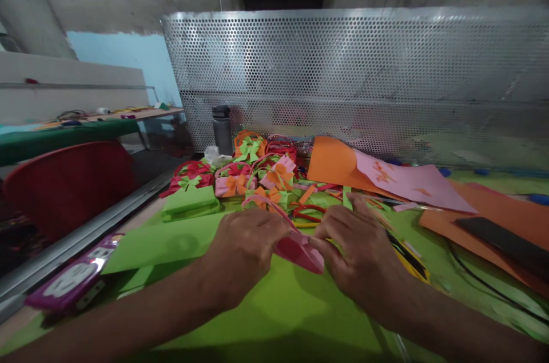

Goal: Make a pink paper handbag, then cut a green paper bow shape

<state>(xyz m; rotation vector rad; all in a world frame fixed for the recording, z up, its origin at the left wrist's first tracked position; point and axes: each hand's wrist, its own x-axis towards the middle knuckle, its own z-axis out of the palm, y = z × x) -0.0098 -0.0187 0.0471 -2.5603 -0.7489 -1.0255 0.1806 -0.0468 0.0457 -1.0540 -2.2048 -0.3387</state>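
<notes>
Fingers [281,231] pinch pink paper [300,251] over green table [291,317], perforated screen [364,77] behind.

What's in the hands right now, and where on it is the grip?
A folded pink paper piece, held by both hands: the left hand pinches its left end, the right hand its right edge, above the green sheet.

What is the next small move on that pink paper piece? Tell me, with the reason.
Probably press the fold tighter between the fingertips: the left hand and right hand both pinch the pink paper piece over the green sheet, and its fold looks puffed rather than flat.
</notes>
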